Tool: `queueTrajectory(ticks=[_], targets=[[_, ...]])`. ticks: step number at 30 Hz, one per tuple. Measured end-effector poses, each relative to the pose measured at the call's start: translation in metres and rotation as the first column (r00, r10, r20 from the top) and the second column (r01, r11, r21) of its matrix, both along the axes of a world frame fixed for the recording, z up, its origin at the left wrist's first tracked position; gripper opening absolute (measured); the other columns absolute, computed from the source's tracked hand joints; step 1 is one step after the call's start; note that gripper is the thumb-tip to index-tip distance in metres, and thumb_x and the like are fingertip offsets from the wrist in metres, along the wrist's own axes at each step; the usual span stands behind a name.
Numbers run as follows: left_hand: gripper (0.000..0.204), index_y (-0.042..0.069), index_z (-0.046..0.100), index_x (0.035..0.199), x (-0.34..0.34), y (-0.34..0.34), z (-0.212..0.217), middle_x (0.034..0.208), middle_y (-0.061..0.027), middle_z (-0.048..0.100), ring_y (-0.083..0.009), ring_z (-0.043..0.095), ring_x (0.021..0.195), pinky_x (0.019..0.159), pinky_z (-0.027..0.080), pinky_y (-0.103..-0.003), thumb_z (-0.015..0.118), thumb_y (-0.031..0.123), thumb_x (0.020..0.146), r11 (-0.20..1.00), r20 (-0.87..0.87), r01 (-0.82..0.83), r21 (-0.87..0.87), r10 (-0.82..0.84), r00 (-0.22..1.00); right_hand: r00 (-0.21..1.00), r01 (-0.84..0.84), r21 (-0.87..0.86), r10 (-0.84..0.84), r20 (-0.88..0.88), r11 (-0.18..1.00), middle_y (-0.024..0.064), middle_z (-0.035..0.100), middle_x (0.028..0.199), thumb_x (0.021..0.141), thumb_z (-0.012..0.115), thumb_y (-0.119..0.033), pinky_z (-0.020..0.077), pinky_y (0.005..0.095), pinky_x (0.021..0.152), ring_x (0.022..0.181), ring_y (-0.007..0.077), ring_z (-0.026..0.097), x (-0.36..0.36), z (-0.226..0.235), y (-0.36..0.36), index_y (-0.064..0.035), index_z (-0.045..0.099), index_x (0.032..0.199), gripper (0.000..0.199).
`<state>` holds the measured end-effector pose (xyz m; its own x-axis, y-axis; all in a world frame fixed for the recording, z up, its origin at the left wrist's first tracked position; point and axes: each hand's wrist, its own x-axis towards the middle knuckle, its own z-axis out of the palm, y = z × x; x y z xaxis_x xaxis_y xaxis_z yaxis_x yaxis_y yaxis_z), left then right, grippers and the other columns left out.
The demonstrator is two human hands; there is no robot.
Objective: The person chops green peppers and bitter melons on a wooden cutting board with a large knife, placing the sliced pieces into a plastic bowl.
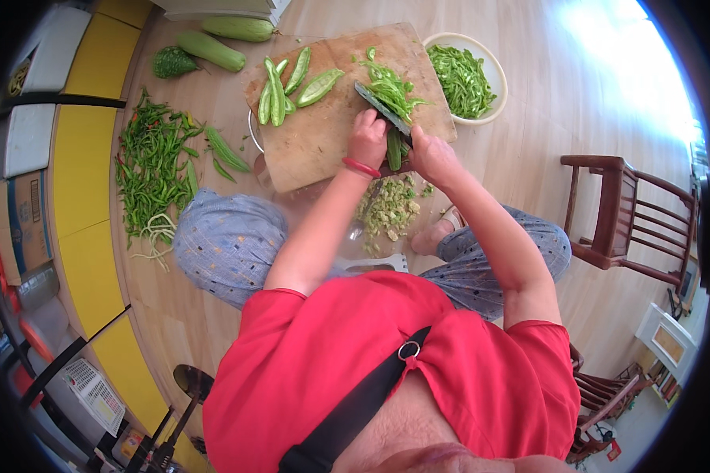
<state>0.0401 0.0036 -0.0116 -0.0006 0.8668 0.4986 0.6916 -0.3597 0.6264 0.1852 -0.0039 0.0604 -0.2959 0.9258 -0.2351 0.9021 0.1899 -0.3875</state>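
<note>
Leftward, loose chillies (151,169) lie on the floor; left hand (367,140) pins a pepper (394,148) on the board (323,118); right hand (432,154) grips the knife (381,109); fingertips close to the blade risk a nick; bowl (493,75) beyond.

Knife (383,110) handle hidden in the right hand (432,154); pepper (394,148) perhaps partly under both hands.
</note>
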Motion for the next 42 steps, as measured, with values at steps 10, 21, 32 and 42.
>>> queueTrajectory(ticks=[10, 21, 32, 42], targets=[[0.021, 0.004, 0.063, 0.095, -0.009, -0.001, 0.003, 0.102, -0.0157, 0.058, -0.0353, 0.055, 0.090, 0.076, 0.047, -0.039, 0.059, 0.004, 0.075, 0.998, 0.151, 0.045, -0.047, -0.038, 0.988, 0.995, -0.081, -0.077, 0.085, 0.049, 0.994, 0.0228, 0.059, 0.069, 0.077, 0.055, -0.013, 0.0457, 0.0493, 0.062, 0.069, 0.0402, 0.059, 0.009, 0.042, -0.024, -0.0002, 0.043, 0.088, 0.020], [0.009, 0.005, 0.063, 0.080, -0.003, 0.006, 0.000, 0.091, -0.0120, 0.059, -0.0322, 0.055, 0.083, 0.070, 0.048, -0.039, 0.061, 0.004, 0.071, 1.000, 0.105, -0.011, 0.002, 0.011, 0.994, 0.999, -0.019, -0.062, 0.022, 0.038, 0.998, 0.0230, 0.060, 0.070, 0.079, 0.055, -0.016, 0.0460, 0.0486, 0.062, 0.070, 0.0404, 0.059, 0.001, 0.038, -0.010, -0.0005, 0.045, 0.088, 0.020], [0.005, 0.005, 0.060, 0.071, -0.002, 0.001, -0.004, 0.084, -0.0099, 0.056, -0.0293, 0.054, 0.081, 0.067, 0.048, -0.038, 0.059, 0.001, 0.067, 0.999, 0.014, -0.027, 0.041, 0.027, 1.000, 1.000, -0.001, 0.014, 0.001, 0.007, 1.000, 0.0235, 0.059, 0.069, 0.077, 0.055, -0.014, 0.0462, 0.0486, 0.062, 0.069, 0.0411, 0.059, 0.001, 0.002, -0.008, -0.0005, 0.045, 0.087, 0.020], [0.016, 0.005, 0.064, 0.086, -0.005, -0.005, 0.000, 0.089, -0.0134, 0.059, -0.0327, 0.057, 0.081, 0.068, 0.049, -0.038, 0.060, 0.002, 0.071, 1.000, 0.156, -0.031, 0.007, 0.029, 0.987, 0.998, -0.039, -0.076, 0.043, 0.048, 0.996, 0.0231, 0.060, 0.069, 0.076, 0.054, -0.011, 0.0458, 0.0488, 0.063, 0.070, 0.0413, 0.059, 0.005, 0.038, -0.028, 0.0005, 0.045, 0.086, 0.017]])
